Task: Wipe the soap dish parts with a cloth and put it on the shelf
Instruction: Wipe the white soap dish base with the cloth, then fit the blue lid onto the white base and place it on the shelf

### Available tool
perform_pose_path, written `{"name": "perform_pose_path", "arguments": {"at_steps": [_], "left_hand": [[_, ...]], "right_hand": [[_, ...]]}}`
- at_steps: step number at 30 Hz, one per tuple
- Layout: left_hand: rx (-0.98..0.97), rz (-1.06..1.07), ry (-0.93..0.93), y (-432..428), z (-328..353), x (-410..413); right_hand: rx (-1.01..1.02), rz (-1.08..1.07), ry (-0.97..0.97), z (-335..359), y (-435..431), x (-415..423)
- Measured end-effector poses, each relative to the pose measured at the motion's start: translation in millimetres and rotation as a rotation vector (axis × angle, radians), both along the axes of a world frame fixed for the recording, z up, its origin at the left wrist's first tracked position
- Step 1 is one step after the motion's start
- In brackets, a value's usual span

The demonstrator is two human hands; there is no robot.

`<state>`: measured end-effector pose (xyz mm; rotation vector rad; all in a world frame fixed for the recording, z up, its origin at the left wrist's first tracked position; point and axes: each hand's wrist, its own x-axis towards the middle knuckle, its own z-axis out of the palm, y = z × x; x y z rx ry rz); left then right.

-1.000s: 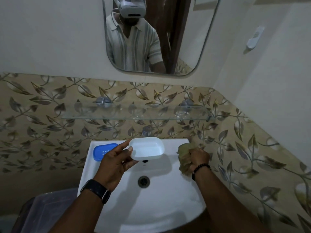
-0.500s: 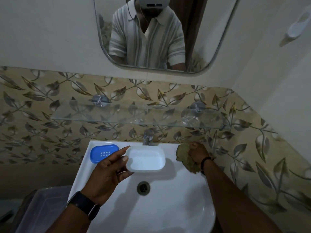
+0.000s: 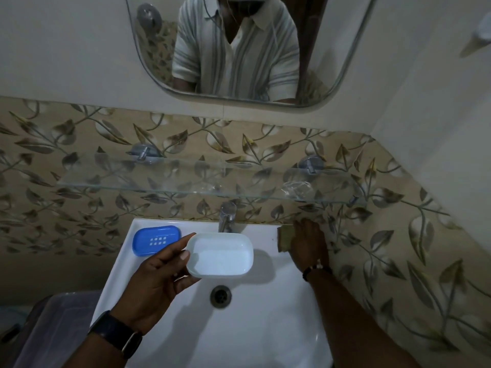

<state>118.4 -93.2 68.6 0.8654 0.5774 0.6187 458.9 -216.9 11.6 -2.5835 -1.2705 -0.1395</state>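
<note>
Left-hand fingers [image 3: 183,254] around white dish's [image 3: 220,254] left end

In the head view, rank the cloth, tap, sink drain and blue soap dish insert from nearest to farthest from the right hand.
From the right hand:
1. Cloth: under the hand, on the sink's back right corner.
2. Tap: to its left, at the back centre.
3. Sink drain: lower left, in the basin.
4. Blue soap dish insert: on the back left corner.

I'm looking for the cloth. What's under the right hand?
An olive cloth pokes out from under the right hand on the sink rim. The hand covers the rest of it.
</note>
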Motion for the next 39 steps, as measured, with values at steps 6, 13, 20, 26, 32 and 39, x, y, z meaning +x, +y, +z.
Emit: {"name": "perform_pose_path", "arguments": {"at_steps": [6,13,20,26,32,39], "left_hand": [[-0.008,-0.026,-0.002,-4,-2,3],[-0.016,-0.029,-0.016,-2,6,-6],[-0.028,-0.047,-0.046,-7,9,-15],[-0.038,-0.04,-0.071,-15,12,-38],[-0.055,0.0,-0.077,-12,17,-77],[-0.051,0.075,-0.075,-2,20,-135]], "right_hand": [[-0.335,-0.038,0.149,-23,-8,-17],[-0.22,-0.04,0.161,-6,-14,-18],[0.142,-0.064,-0.088,23,-31,-47],[0.265,-0.07,-0.179,53,-22,-80],[0.405,0.008,-0.267,76,-2,-126],[0.392,0.218,-0.307,80,42,-188]]}}
